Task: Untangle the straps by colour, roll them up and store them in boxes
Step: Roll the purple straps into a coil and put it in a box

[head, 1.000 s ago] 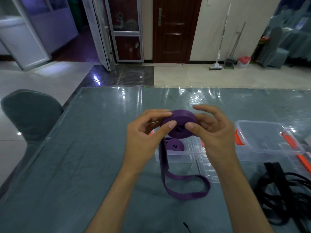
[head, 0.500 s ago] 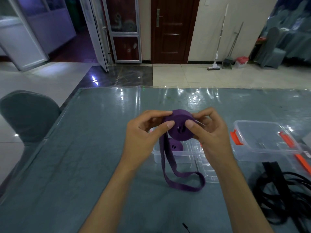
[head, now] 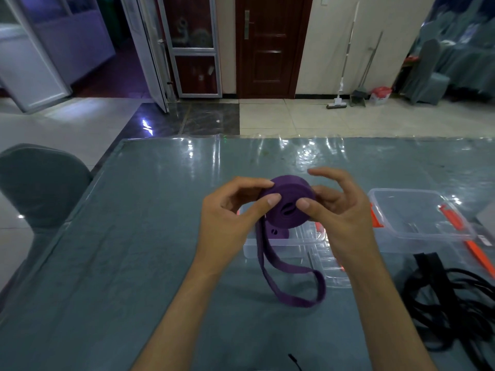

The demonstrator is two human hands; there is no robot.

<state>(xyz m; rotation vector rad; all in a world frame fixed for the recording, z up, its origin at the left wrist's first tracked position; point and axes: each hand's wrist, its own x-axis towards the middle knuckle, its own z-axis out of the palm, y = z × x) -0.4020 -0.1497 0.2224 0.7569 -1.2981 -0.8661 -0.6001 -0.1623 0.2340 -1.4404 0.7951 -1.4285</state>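
Head view, both hands (head: 289, 210) pinching purple strap roll (head: 286, 200), tail dangling

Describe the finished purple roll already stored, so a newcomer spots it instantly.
On the grey table, find the clear box directly beneath the hands. The small purple roll lies inside it; unlike the bigger roll held above, it trails no loose strap.

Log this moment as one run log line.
step: rolling purple strap | left hand: pinching roll | right hand: pinching roll | loose tail: unrolled
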